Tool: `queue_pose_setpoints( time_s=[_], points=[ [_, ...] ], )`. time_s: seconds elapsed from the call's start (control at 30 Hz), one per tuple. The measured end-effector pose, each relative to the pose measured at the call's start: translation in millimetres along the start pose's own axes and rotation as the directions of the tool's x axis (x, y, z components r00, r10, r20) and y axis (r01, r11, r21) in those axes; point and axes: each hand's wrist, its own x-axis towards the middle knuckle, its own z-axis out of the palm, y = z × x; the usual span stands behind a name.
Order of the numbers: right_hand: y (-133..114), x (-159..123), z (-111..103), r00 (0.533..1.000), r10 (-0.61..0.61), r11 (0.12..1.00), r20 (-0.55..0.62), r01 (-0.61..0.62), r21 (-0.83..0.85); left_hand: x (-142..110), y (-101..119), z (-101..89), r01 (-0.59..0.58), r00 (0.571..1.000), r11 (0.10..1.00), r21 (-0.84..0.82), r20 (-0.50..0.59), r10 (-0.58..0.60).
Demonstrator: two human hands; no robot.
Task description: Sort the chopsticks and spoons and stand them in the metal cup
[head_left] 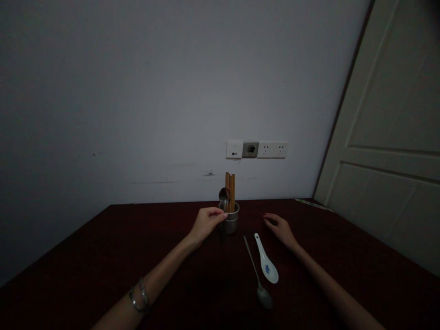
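My left hand point(207, 223) reaches to the near left rim of a metal cup point(231, 223), thumb and forefinger pinched together. What they grip is hidden: it may be the rim or the metal spoon point(224, 195), whose bowl rises just above them. Several wooden chopsticks point(233, 190) stand upright in the cup. My right hand point(277, 227) rests on the table right of the cup, fingers loosely stretched and holding nothing. Between my forearms lie a long-handled metal spoon point(264, 297) and a white soup spoon point(269, 269) with a blue mark, both bowls toward me.
The dark red table point(165, 275) meets a pale wall point(137, 114) behind the cup. Sockets and a switch point(250, 150) are set in the wall above it. A panelled white door point(388, 137) stands at the right. A thin strip point(313, 204) lies at the table's back right edge.
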Motion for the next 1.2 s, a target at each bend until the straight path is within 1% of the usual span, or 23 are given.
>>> queue_pose_setpoints(
  time_s=[0.03,0.1,0.17,0.27,0.33,0.4,0.5,0.6,0.77,0.97,1.2],
  points=[
    [-9,5,-3,0.998,0.031,0.996,-0.057,-0.025,0.091,0,-1,0.1,-0.005,1.000,1.000,0.008,0.005,0.005],
    [-37,13,-8,0.994,0.072,0.966,-0.088,-0.048,0.255,0,-1,0.2,-0.007,1.000,1.000,0.014,0.020,0.007],
    [-71,16,-11,0.998,0.069,0.920,0.002,-0.064,0.386,0,-1,0.3,-0.005,0.999,1.000,0.006,0.032,0.005],
    [-122,13,-9,0.990,-0.034,0.859,0.139,-0.042,0.510,0,-1,0.3,-0.015,0.999,1.000,0.002,0.040,0.015],
    [-147,9,-5,0.981,-0.074,0.822,0.179,-0.041,0.568,0,0,0.2,-0.040,0.998,0.999,0.017,0.041,0.039],
    [-162,6,0,0.975,-0.096,0.799,0.200,-0.044,0.600,0,1,-0.1,-0.077,0.996,0.997,0.030,0.045,0.076],
    [-174,7,6,0.969,-0.113,0.782,0.219,-0.049,0.622,0,3,-1.1,-0.113,0.992,0.993,0.029,0.061,0.111],
    [-182,9,10,0.970,-0.092,0.771,0.225,-0.073,0.633,0,4,-2.7,-0.115,0.991,0.993,0.020,0.070,0.113],
    [-191,13,12,0.972,-0.086,0.779,0.219,-0.071,0.624,2,3,-5.0,-0.134,0.990,0.991,0.021,0.056,0.132],
    [-194,13,10,0.968,-0.072,0.798,0.241,-0.089,0.596,4,2,-5.2,-0.130,0.990,0.991,0.045,0.062,0.127],
    [-192,15,10,0.963,-0.078,0.836,0.256,-0.077,0.543,5,-2,-5.8,-0.139,0.988,0.988,0.065,0.078,0.133]
  ],
)
